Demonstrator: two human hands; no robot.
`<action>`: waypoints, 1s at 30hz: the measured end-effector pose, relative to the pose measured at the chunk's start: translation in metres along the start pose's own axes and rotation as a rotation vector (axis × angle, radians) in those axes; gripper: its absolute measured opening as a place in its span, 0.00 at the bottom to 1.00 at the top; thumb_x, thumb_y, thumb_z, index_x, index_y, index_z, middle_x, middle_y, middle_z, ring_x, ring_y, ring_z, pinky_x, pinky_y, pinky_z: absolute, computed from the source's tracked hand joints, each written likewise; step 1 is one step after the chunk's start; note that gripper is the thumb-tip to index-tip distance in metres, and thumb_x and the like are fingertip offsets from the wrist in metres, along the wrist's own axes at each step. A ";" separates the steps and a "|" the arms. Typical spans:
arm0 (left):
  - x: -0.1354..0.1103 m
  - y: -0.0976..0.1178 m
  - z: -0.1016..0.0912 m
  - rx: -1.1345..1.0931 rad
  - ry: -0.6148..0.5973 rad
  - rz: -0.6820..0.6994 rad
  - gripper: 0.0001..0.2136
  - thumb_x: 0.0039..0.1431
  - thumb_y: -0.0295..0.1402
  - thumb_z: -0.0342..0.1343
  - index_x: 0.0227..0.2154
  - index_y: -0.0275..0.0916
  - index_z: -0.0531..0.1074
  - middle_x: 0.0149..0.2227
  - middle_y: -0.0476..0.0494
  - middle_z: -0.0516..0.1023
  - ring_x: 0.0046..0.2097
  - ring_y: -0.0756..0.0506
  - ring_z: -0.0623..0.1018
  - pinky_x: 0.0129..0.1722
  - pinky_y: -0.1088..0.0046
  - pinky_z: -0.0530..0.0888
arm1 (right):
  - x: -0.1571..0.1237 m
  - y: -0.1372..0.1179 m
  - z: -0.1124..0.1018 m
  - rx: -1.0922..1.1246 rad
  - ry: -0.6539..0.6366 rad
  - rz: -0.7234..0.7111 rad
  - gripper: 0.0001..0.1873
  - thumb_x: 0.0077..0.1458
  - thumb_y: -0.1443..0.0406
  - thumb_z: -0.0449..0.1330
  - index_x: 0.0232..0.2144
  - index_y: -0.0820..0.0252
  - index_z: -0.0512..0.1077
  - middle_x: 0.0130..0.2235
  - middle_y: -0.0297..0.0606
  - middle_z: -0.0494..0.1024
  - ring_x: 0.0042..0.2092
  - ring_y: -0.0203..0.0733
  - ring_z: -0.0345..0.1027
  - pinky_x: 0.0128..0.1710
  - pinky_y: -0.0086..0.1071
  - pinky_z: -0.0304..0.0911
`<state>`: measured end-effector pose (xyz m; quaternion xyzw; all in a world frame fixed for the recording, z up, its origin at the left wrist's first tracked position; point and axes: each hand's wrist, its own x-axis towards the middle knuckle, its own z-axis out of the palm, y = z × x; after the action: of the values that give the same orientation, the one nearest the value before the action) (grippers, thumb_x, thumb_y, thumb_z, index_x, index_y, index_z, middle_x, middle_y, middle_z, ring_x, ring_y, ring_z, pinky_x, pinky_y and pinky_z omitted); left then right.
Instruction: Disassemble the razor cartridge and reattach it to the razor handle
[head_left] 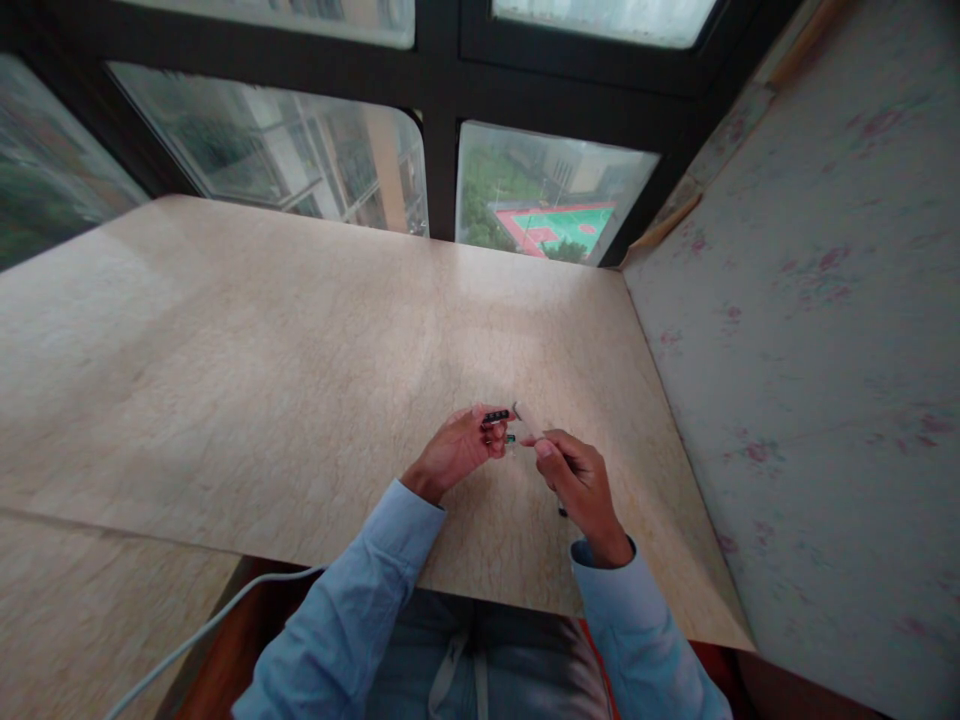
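My left hand [466, 447] is closed round a small black piece [495, 416] with pale marks along it, too small to name. A tiny green bit [511, 439] shows just below, by the fingertips; whether it belongs to the black piece I cannot tell. Between thumb and fingers, my right hand [576, 478] grips a slim pale stick [529, 420], tilted up to the left. Its grey tip comes close to the black piece; whether they touch is unclear. Beneath the right hand, a small dark object [562, 510] is partly hidden.
Both hands are above a beige marbled tabletop [300, 380]. A wall with flowered paper [810, 350] bounds it on the right, and dark-framed windows [442, 170] stand at the back. A white cable [217, 615] hangs near the front left edge.
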<state>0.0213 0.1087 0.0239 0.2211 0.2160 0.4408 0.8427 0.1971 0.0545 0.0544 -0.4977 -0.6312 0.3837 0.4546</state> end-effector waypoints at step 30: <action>-0.002 -0.012 0.011 0.801 0.067 0.481 0.14 0.43 0.38 0.70 0.32 0.36 0.80 0.27 0.45 0.75 0.30 0.49 0.72 0.30 0.74 0.68 | 0.000 0.014 0.005 -0.436 0.225 -0.475 0.08 0.59 0.61 0.61 0.36 0.56 0.80 0.26 0.37 0.81 0.24 0.37 0.72 0.24 0.29 0.64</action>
<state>0.0344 0.0990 0.0266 0.5583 0.3389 0.5125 0.5574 0.1967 0.0571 0.0396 -0.4615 -0.7425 0.0661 0.4811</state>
